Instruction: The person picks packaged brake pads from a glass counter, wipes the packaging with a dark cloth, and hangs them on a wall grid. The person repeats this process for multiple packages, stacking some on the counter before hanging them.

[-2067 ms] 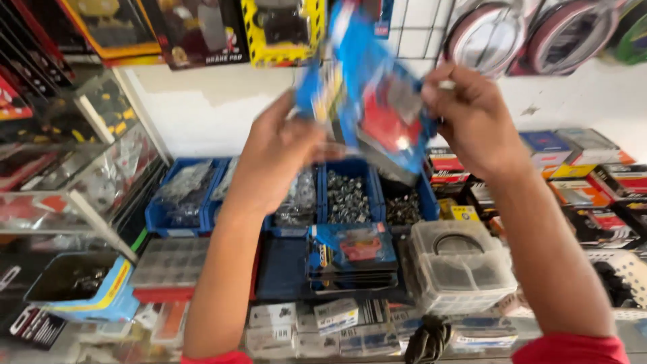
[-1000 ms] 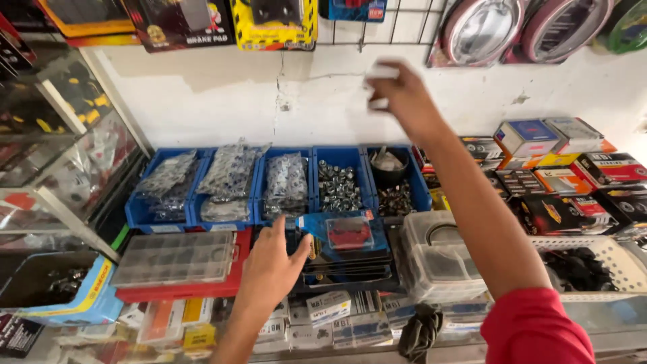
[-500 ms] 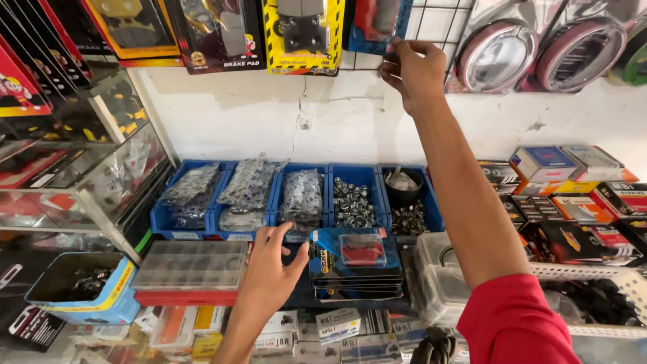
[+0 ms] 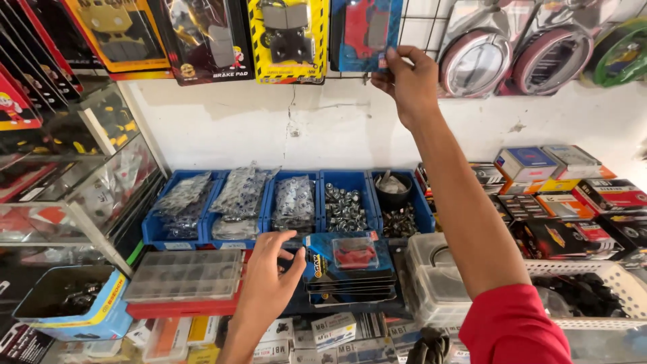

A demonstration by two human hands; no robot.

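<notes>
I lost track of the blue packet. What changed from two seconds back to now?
Both hands then held a blue blister pack together. Now the right hand is raised at the blue pack hanging on the wall grid, and the left hand has dropped to the stack of blue packs. The blue bins of hardware stayed put.

The right hand [image 4: 408,84] is raised to the wall rack, fingers [image 4: 394,59] pinching a hanging blue blister pack [image 4: 364,34]. The left hand [image 4: 269,280] hovers open beside a stack of blue packs [image 4: 350,266] near the counter's blue bins [image 4: 290,202].
</notes>
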